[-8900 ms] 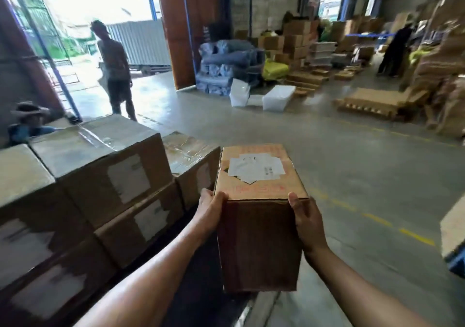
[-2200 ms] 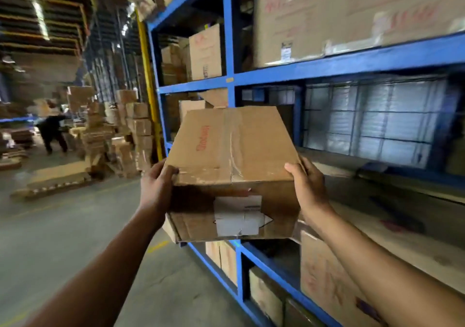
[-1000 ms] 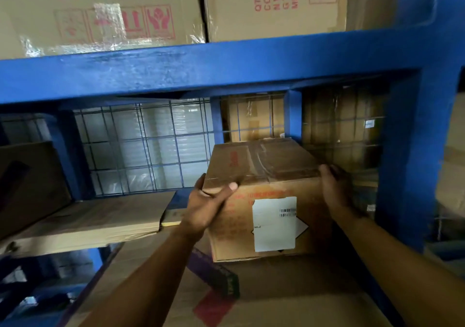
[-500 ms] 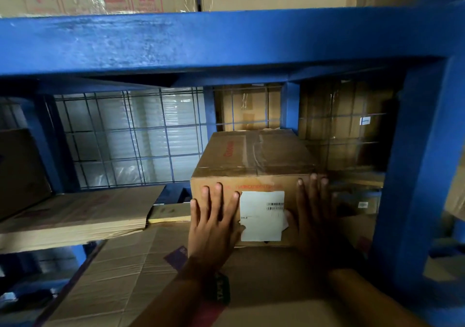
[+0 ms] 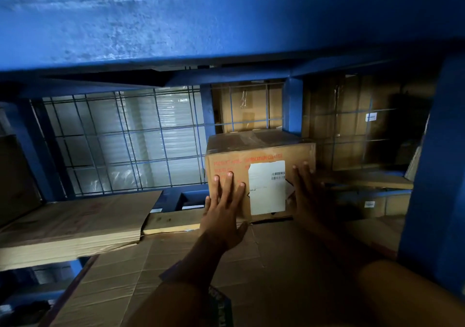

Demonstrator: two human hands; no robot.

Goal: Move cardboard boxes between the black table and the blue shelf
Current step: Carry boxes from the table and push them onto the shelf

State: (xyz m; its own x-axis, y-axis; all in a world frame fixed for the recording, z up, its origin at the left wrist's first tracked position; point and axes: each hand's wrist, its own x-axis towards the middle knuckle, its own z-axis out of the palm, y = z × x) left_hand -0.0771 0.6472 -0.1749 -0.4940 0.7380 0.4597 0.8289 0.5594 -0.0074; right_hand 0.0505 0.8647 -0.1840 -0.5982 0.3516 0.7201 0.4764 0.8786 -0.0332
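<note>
A brown cardboard box [image 5: 259, 148] with a white label and red print stands deep inside the blue shelf [image 5: 226, 22], on flattened cardboard. My left hand [image 5: 224, 208] lies flat against the left part of its front face, fingers spread. My right hand [image 5: 308, 195] presses flat on the right part of that face, beside the label. Neither hand grips the box. The black table is out of view.
A stack of flattened cardboard [image 5: 73, 223] lies at the left of the shelf level. A blue wire mesh [image 5: 125, 140] backs the shelf, with more boxes [image 5: 347, 122] behind it. A thick blue upright [image 5: 437, 170] stands close at the right.
The box has slid further back into the shelf under both flat palms. A second ago my hands still gripped its sides; now they only push on its front.
</note>
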